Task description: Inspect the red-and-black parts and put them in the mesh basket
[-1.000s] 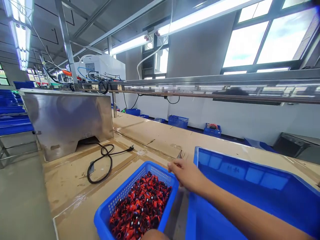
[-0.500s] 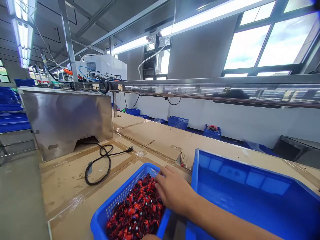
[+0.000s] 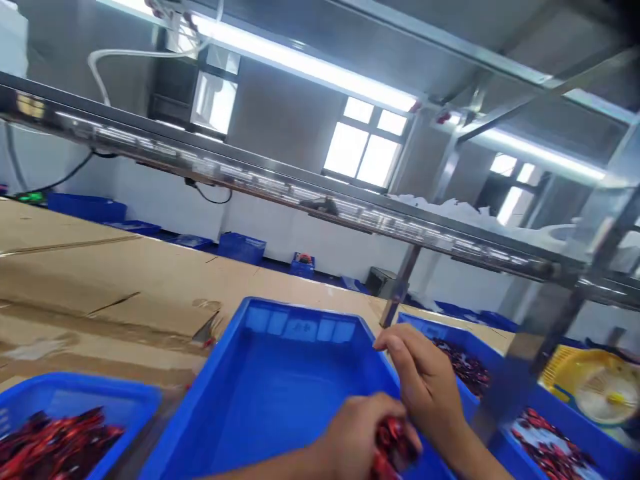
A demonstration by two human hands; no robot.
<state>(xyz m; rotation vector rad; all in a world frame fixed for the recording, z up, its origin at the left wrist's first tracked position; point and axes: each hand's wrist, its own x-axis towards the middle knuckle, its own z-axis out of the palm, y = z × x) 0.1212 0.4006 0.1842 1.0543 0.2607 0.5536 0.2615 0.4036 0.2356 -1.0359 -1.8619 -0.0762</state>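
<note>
Near the bottom middle, my left hand [image 3: 357, 427] is closed around a cluster of glossy red-and-black small parts [image 3: 393, 443], blurred by motion. Just right of it, my right hand [image 3: 430, 380] is raised at the right rim of a large blue bin [image 3: 280, 310]. Its fingers are loosely bent and apart, with nothing visible in them. Both hands overlap the bin's right side, whose blue floor shows bare. At lower left, a blue basket [image 3: 127, 393] contains a heap of similar red-and-black parts [image 3: 60, 443].
More blue bins stand right of the large one; red-and-black parts [image 3: 550, 440] lie in the nearer. A metal post [image 3: 520, 360] rises there beside a yellow basket [image 3: 600, 383]. A metal shelf rail [image 3: 280, 190] crosses above the cardboard-covered table [image 3: 125, 280].
My view has swung right, bringing the large bin to the middle. The hand at the small basket's rim has left it, and my left hand now shows holding parts.
</note>
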